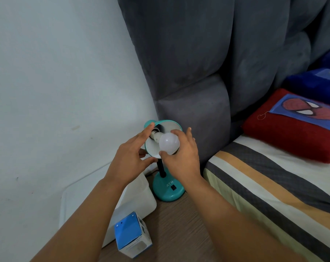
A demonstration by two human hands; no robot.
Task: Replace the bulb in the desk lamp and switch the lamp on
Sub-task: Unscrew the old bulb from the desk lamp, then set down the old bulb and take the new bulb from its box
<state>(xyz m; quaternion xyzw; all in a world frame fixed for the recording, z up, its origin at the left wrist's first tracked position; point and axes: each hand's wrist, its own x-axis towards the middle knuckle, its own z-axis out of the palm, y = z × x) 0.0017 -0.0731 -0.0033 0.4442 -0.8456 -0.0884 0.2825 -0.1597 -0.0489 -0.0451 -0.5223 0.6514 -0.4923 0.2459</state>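
1. Right hand (181, 154) pinches the white bulb (168, 143) between thumb and fingertips; its lower side is hidden by the thumb.
2. Bulb sits in the mouth of the teal lamp (168, 188) shade, screw base pointing at the socket; can't tell whether the threads are engaged.
3. Left hand (131, 158) cups the shade's left rim, fingers spread; the rim under them is hidden.
4. Lamp neck is mostly covered by the hands; its base stands on the desk (171, 227), switch visible.
5. Blue bulb box (131, 235) lies near the lamp base, toward the camera; its print is unreadable.
6. White container (135, 197) left of the base is partly behind the left forearm.
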